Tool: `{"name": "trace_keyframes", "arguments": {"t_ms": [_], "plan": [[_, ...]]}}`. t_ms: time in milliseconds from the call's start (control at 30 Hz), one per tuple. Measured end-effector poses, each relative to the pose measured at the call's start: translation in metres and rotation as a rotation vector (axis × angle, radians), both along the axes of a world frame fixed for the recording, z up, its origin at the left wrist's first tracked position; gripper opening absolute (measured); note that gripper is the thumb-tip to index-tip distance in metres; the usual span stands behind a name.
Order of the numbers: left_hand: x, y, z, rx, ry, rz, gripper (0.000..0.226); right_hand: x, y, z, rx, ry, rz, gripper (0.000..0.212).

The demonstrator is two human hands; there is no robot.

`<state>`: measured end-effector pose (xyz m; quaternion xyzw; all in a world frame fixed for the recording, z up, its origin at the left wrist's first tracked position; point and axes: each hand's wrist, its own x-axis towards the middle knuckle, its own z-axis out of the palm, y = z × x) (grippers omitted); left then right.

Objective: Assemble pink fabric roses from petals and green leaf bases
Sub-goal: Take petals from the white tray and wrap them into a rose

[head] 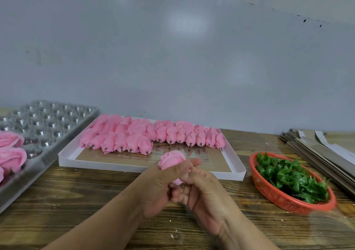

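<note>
A pink fabric rose (171,160) sits between both hands above the wooden table, its bloom pointing away from me. My left hand (163,184) grips its body with fingers curled round it. My right hand (199,190) pinches the rose's lower end, where a small dark stem tip shows. Behind them, a white shallow box (134,168) holds several pink rose buds (149,134) lying in rows with stems toward me. A red mesh basket (272,198) at the right holds several green leaf bases (292,175).
A clear plastic blister tray (50,123) at the left carries finished pink roses (11,152) in its near cups. A stack of flat grey cardboard sheets (326,153) lies at the far right. A pale wall stands right behind the table.
</note>
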<state>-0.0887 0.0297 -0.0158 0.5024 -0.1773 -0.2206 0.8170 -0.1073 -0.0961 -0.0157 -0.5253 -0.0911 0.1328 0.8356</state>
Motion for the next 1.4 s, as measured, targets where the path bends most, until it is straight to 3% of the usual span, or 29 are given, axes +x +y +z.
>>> {"name": "trace_keyframes", "arguments": {"t_ms": [167,233,367,500,567,667,733,867,967,1067,1267,1400], "plan": [[0.004,-0.002,0.002,-0.035,0.03,0.04,0.019,-0.003,0.005,-0.006,-0.051,-0.106,-0.077,0.017],[0.007,-0.006,-0.003,-0.093,0.11,0.094,0.029,-0.004,0.01,-0.009,-0.204,-0.249,-0.209,0.028],[0.004,-0.012,-0.005,-0.125,0.131,0.127,0.019,-0.005,0.01,-0.013,-0.534,-0.423,-0.424,0.019],[0.001,-0.007,0.0,0.047,0.042,0.075,0.036,-0.007,0.006,-0.005,-0.316,-0.287,-0.214,0.007],[0.003,-0.002,0.002,0.094,0.018,0.045,0.046,-0.006,0.004,-0.004,-0.23,-0.169,-0.099,0.011],[0.005,0.002,0.001,0.085,0.036,-0.006,0.041,-0.005,0.003,-0.004,-0.131,-0.059,-0.005,0.009],[0.006,0.001,0.0,0.071,0.052,0.007,0.041,-0.006,0.005,-0.006,-0.152,-0.079,-0.037,0.01],[0.007,-0.008,-0.002,0.006,0.08,0.128,0.03,-0.006,0.011,-0.014,-0.447,-0.373,-0.34,0.006],[0.006,-0.013,-0.005,-0.037,0.096,0.176,0.022,-0.005,0.012,-0.019,-0.585,-0.478,-0.487,0.016],[0.004,-0.011,-0.005,0.017,0.079,0.151,0.028,-0.006,0.01,-0.015,-0.523,-0.433,-0.419,0.024],[0.006,0.002,-0.001,0.084,0.058,-0.006,0.041,-0.006,0.004,-0.008,-0.207,-0.106,-0.064,0.011],[0.005,-0.003,0.001,0.083,0.06,0.081,0.029,-0.005,0.007,-0.011,-0.272,-0.169,-0.139,0.011]]}}
